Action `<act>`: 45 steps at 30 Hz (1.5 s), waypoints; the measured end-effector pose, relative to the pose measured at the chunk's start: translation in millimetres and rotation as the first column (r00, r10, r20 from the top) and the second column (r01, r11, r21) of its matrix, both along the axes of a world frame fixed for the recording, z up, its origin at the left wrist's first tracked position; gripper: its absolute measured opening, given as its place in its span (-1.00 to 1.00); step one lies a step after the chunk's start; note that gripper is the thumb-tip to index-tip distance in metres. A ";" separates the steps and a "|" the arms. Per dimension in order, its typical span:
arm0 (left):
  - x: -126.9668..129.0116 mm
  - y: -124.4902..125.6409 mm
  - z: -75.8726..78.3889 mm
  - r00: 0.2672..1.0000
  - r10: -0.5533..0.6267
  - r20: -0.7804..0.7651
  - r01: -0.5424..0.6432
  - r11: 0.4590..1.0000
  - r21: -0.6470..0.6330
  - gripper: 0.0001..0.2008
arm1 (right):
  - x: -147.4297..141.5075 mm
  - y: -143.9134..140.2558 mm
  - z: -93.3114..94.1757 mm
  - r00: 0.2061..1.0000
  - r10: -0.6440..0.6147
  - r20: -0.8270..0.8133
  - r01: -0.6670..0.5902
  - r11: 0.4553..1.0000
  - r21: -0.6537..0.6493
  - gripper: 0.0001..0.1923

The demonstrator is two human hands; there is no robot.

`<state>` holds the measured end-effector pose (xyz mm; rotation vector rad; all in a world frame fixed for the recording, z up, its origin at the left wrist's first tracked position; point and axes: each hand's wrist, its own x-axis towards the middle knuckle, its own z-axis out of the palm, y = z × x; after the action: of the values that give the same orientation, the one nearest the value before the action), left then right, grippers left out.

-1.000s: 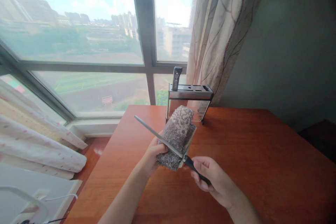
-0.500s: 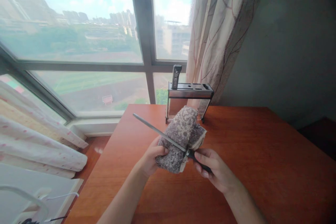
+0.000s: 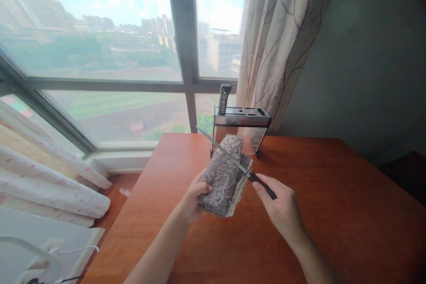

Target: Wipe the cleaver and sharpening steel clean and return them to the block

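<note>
The sharpening rod [image 3: 222, 149] has slid rightward through the cloth [image 3: 223, 177]. Its tip points up-left toward the window. Right hand [image 3: 278, 206] grips the handle; left hand [image 3: 193, 197] grips the cloth.

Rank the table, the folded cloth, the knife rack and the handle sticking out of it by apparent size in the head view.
1. table
2. folded cloth, though it is nearer the camera than the rack
3. knife rack
4. handle

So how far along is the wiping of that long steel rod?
Under way: the left hand grips a folded cloth around the rod, while the right hand holds its black handle. One handle already stands in the rack; the rod is not there yet.
</note>
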<state>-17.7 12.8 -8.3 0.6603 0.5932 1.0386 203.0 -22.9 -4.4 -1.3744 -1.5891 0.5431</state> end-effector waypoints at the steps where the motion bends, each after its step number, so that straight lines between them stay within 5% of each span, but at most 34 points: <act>1: 0.5 0.4 0.2 1.000 0.024 -0.003 -0.024 1.000 -0.003 -0.29 | -3.0 -1.7 -2.6 0.999 0.001 0.051 -0.003 0.999 0.051 -0.72; 4: 0.3 2.0 1.0 0.991 0.132 -0.019 -0.133 0.991 -0.022 -0.31 | -14.2 -11.9 -9.7 0.993 0.083 0.079 -0.087 0.995 0.051 -0.71; 7: -3.8 5.0 2.4 0.957 0.289 -0.030 -0.290 0.956 -0.050 -0.36 | -22.8 -27.9 -14.0 0.969 0.229 -0.091 -0.241 0.956 -0.165 -0.69; 10: -9.4 8.1 4.3 0.919 0.393 -0.035 -0.394 0.916 -0.078 -0.39 | -26.6 -42.4 -19.4 0.860 0.206 -0.467 -0.431 0.784 -0.448 -0.59; 13: -9.7 8.2 4.7 0.906 0.423 -0.021 -0.423 0.901 -0.095 -0.42 | -30.2 -48.8 -26.4 0.685 0.040 -0.727 -0.572 0.648 -0.503 -0.52; 18: 4.7 -0.5 -1.8 0.951 0.308 -0.027 -0.308 0.951 -0.037 -0.39 | -46.5 -38.0 -29.8 0.593 -0.051 -0.804 -0.555 0.697 -0.453 -0.56; 24: 10.3 -7.1 -5.0 0.977 0.208 -0.050 -0.208 0.978 0.023 -0.36 | -60.5 -21.5 -26.8 0.681 -0.046 -0.731 -0.420 0.793 -0.441 -0.49; 32: 9.1 -4.3 -0.8 0.957 0.288 -0.038 -0.289 0.956 -0.042 -0.41 | -49.6 -33.7 -34.9 0.736 -0.002 -0.677 -0.448 0.748 -0.489 -0.48; 41: 9.4 -5.2 -0.7 0.921 0.386 -0.051 -0.389 0.914 -0.115 -0.45 | -62.0 -47.9 -35.1 0.526 -0.107 -0.844 -0.596 0.661 -0.455 -0.52; 45: 9.5 -3.9 0.6 0.889 0.454 -0.057 -0.457 0.885 -0.090 -0.46 | -61.8 -53.1 -33.1 0.492 -0.130 -0.861 -0.620 0.642 -0.451 -0.55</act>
<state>-8.2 8.9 -7.7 0.4565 0.8522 1.4275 141.1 -76.0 -37.4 -1.0186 -0.6970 1.9258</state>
